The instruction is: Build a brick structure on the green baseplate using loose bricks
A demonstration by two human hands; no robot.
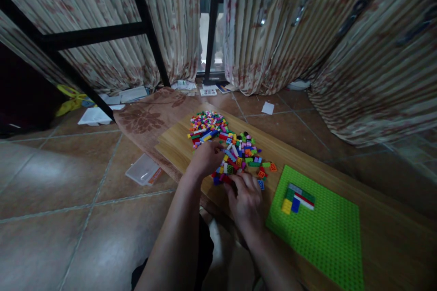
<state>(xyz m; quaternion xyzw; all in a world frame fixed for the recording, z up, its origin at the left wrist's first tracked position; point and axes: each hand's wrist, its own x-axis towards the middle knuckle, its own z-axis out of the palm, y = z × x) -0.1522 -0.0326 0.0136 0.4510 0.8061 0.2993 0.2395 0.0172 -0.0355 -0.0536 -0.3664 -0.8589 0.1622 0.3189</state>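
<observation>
A heap of loose toy building bricks [241, 148] in many colours is spread over a wooden bench top. My left hand [207, 158] reaches into the heap's left side with its fingers curled together; whatever they hold, if anything, is hidden. At the near edge of the heap, my right hand [246, 198] has its thumb and forefinger closed at a dark red brick [226, 179]. To the right lies a green studded baseplate [327, 232]. Near its far left corner sits a small flat group of joined bricks [297, 198], grey, green, red, white, blue and yellow.
A brown patterned cloth [146, 116] runs under the bench top [177, 138]. On the tiled floor lie a clear plastic box [143, 169], a white tray [97, 116] and a paper scrap [268, 108]. Black metal bars [99, 35] and striped curtains [273, 45] stand behind.
</observation>
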